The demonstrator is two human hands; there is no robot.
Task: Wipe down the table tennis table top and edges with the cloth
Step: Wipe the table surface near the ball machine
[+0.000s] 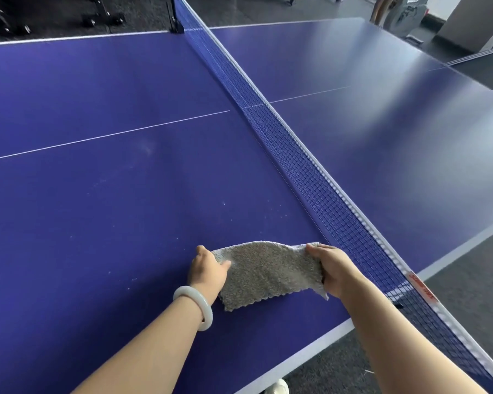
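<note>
A grey terry cloth (264, 273) is stretched between both hands just above the near part of the blue table tennis table top (111, 194). My left hand (208, 270), with a pale bangle on its wrist, pinches the cloth's left edge. My right hand (335, 268) grips the right edge, close to the net. The cloth's lower scalloped edge touches the table. Pale dust specks dot the surface left of the cloth. The table's white near edge (310, 346) runs below my arms.
The blue net (305, 163) with its white top band crosses the table diagonally from the far post (175, 22) to the near right corner. Dark carpet lies beyond the table edges. Gym equipment stands at the far left, and a person's legs show at the far right.
</note>
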